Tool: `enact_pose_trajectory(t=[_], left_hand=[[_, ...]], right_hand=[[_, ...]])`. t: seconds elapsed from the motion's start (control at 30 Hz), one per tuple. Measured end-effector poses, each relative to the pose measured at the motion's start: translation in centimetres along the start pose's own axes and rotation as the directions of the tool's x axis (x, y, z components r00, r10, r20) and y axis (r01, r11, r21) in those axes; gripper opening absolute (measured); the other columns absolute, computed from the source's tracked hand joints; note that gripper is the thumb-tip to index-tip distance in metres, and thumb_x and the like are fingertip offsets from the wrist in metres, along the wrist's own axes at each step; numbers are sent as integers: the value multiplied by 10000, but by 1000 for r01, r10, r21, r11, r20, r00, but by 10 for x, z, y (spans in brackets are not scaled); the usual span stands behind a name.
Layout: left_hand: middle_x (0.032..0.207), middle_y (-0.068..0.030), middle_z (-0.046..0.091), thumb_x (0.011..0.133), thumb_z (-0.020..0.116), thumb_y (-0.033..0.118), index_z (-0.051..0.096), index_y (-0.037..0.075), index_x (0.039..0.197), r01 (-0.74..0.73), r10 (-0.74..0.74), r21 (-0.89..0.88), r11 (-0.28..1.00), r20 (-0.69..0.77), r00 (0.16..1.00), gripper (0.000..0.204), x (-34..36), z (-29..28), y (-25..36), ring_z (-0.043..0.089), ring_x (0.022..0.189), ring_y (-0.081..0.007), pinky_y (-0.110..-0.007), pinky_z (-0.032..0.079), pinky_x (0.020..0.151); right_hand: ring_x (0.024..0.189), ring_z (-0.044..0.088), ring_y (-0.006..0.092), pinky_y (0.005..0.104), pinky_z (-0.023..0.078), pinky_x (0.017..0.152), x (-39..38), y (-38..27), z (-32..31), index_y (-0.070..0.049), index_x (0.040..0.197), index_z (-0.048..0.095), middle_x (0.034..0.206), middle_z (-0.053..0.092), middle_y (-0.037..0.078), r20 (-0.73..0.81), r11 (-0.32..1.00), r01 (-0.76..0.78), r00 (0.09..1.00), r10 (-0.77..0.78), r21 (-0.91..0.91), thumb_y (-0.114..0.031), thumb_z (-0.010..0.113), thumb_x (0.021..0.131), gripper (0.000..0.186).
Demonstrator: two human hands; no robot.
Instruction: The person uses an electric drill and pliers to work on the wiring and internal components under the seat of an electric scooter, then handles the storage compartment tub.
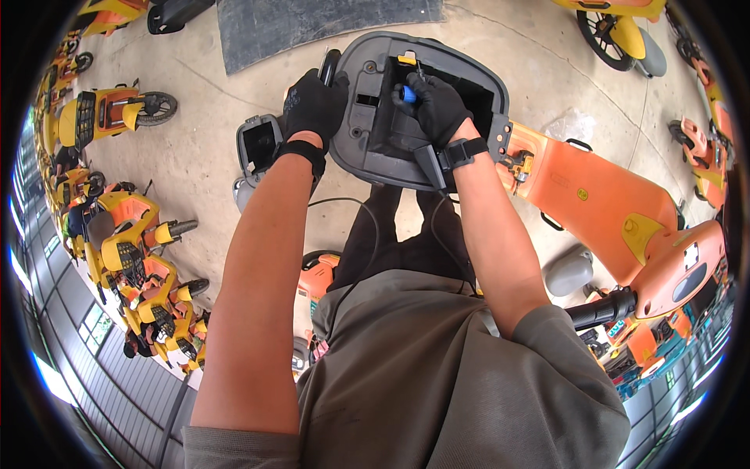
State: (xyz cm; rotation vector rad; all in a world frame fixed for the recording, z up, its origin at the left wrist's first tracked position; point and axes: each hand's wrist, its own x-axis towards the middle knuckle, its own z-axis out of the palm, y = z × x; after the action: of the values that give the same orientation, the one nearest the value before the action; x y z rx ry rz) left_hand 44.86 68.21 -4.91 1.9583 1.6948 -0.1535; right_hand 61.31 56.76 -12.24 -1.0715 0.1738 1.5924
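Note:
In front of me is the open black seat compartment (355,160) of an orange scooter (598,191). My right hand (441,111), in a black glove, is over its opening, fingers closed on what looks like a blue-handled screwdriver (408,94). A thin metal shaft points away from me, close to a yellow tab (406,59) at the far inner edge. My left hand (316,105), also gloved, is at the compartment's left side, its fingers curled round a black rail (330,66). My palm hides part of the rail.
An orange power drill (519,166) rests on the scooter beside the compartment. A small open black box (258,146) is left of it. A dark mat (320,27) covers floor ahead. Yellow and orange scooters (109,117) stand on both sides. A grey seat (569,270) lies at lower right.

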Motion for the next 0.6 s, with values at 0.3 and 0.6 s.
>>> enact_pose_trajectory(t=[0.3, 0.6], left_hand=[[817, -253, 636, 821, 543, 457, 625, -40, 863, -29, 29, -5, 1000, -2, 1000, 505, 0, 0, -1, 616, 818, -406, -449, 475, 737], [746, -231, 634, 786, 578, 410, 619, -12, 816, -67, 68, 15, 998, -74, 995, 425, 1, 2, -5, 627, 750, -385, -433, 491, 715]], right_hand=[[829, 641, 218, 292, 519, 707, -1, 15, -14, -10, 967, 656, 892, 650, 134, 363, 210, 503, 803, -473, -838, -93, 620, 849, 149], [742, 595, 155, 225, 516, 666, -5, -1, 1, 42, 1109, 505, 996, 613, 145, 126, 976, 30, 990, -59, 215, -88, 472, 946, 211]])
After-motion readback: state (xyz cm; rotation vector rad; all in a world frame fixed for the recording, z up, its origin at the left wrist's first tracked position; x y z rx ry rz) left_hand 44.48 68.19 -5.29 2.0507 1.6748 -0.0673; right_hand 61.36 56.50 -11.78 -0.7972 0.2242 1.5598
